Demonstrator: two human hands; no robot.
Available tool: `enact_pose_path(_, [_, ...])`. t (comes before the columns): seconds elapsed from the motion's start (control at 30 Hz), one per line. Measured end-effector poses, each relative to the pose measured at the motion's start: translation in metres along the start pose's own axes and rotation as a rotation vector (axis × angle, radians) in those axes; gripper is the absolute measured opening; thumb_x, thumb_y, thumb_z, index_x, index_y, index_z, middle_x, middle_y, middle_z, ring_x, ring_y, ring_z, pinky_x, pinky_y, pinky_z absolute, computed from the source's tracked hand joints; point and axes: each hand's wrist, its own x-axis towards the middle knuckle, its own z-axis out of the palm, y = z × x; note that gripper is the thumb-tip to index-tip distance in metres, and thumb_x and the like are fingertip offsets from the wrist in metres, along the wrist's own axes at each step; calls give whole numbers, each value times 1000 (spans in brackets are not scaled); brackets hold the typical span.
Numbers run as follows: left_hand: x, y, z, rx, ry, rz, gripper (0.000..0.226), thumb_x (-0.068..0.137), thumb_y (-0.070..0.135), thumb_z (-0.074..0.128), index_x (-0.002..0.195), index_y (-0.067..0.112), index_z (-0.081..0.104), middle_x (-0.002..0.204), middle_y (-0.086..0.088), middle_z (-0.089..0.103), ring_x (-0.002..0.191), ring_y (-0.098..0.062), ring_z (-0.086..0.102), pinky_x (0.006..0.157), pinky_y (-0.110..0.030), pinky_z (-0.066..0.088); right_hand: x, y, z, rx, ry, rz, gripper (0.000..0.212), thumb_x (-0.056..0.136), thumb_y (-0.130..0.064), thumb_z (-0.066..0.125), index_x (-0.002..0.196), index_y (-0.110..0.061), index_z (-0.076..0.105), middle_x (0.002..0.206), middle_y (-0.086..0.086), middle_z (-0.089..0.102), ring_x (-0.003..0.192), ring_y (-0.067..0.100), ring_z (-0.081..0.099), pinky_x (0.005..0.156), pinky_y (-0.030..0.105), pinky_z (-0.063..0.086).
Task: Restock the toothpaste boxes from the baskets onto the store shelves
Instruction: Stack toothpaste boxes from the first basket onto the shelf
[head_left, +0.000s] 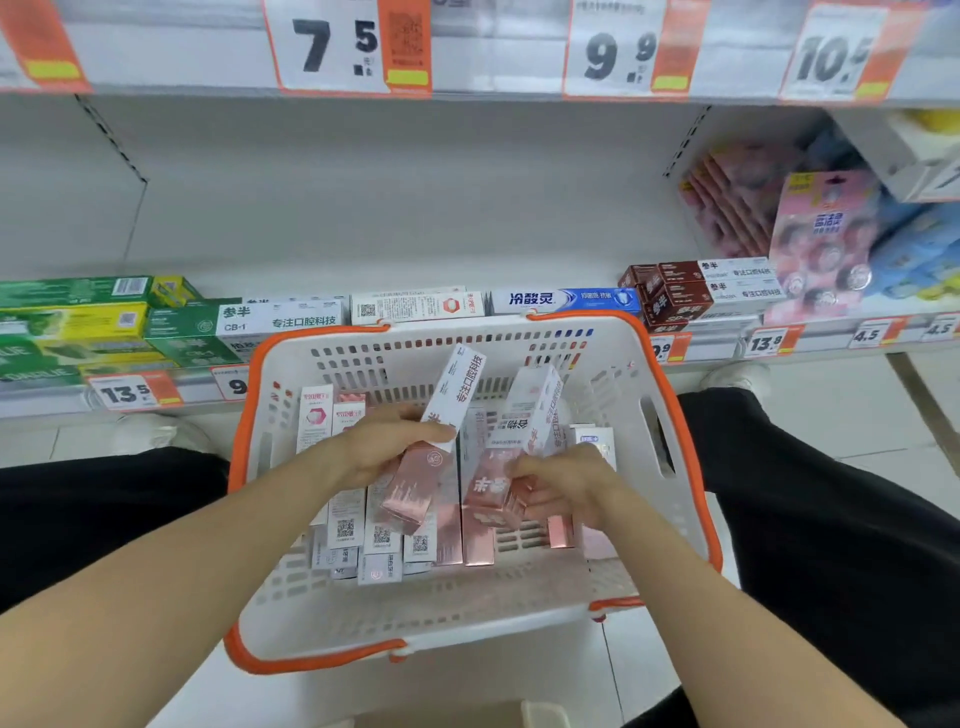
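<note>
Many toothpaste boxes remain unshelved. A white perforated plastic basket with orange rim and handles (670, 447) sits on the floor between the person's knees, directly in front of the lower white metal store shelf (717, 353). Inside the basket lie upwards of a dozen white and rose-pink cardboard toothpaste boxes (384, 540), some lying flat on its floor, some standing on end against its far wall.

Left hand (387, 447): fingers curled round one long white-and-pink toothpaste box (452, 395), held tilted above the basket's contents. Right hand (561, 488): its grip is clenched on a second pink-ended box (493, 488), low inside the basket; the fingertips are partly hidden, so the exact hold cannot be confirmed.

Shelf condition beyond the basket: stock is already in place along the front edge, namely green and yellow boxes (72, 322) to the left, a white-and-green box (280, 317), a blue-and-white box (566, 299) just behind the rim, and dark maroon boxes (675, 296) to the right. Behind this front row the shelf back stands bare across a wide stretch.

Assessment: restocking appears early to midway. Two boxes are in hand but not yet placed; the rest of the basket is outstanding.
</note>
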Motion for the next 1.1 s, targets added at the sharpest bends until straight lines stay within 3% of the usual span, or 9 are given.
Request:
enact_pose_path(0.1, [-9,12,9,-94,-157,-1,66,71,21,88,131,13,60,120,-12,73,105,-27,71,94,-39,55,-38,-23,-11,69,-193,-82,35,74,-12,86,103,4,74,86,15,73,74,24,70,78,46,63])
enact_pose_path(0.27, [-24,33,35,-26,-157,-39,39,78,17,78,112,3,68,97,-20,76,82,-30,72,82,-43,60,-64,-38,-5,35,-257,-241,39,71,-15,90,100,-3,66,89,9,75,78,26,72,75,46,63])
enact_pose_path(0.33, [-32,39,36,-13,-158,-4,46,80,15,78,122,3,65,110,-22,74,93,-33,71,89,-49,58,-68,-42,-5,40,-283,-296,46,70,-18,91,102,-4,62,94,8,77,82,29,74,71,43,62])
enact_pose_path(0.47, [-43,50,41,-62,-122,159,44,86,-3,69,126,11,60,112,-12,75,97,-27,74,75,-36,62,-58,-45,-11,80,-237,-374,56,65,-17,95,97,-4,50,100,13,76,86,28,75,70,41,61])
enact_pose_path(0.57, [-48,58,43,24,-124,301,58,81,-8,72,132,13,53,121,-12,72,111,-29,70,86,-37,60,-55,-49,-12,48,-197,-459,79,54,-24,100,108,11,53,94,16,76,80,27,75,65,40,61])
enact_pose_path(0.7, [-49,71,39,122,-78,280,103,56,16,98,140,20,36,130,-5,66,119,-23,65,95,-40,57,-52,-47,-16,-116,-60,-615,73,37,-44,102,77,-9,52,72,3,67,65,20,65,63,45,57])
enact_pose_path(0.83, [-54,85,44,316,-29,273,104,63,12,95,144,25,30,126,5,69,116,-15,66,98,-39,55,-63,-51,-32,-193,-154,-716,60,52,-23,101,74,-16,45,79,-7,70,76,10,67,72,31,55])
enact_pose_path(0.97, [-66,112,41,365,-141,242,90,70,-4,87,141,25,39,128,-1,68,117,-21,67,96,-45,56,-80,-61,-55,-131,-353,-678,32,81,-17,84,87,3,60,111,3,75,103,25,72,92,37,58])
enact_pose_path(1.1, [-91,149,28,602,-277,198,82,70,-6,85,137,18,45,129,-8,65,120,-26,65,98,-49,54,-86,-76,-68,193,-301,-633,38,82,-21,80,88,7,54,111,20,73,102,30,73,84,39,61])
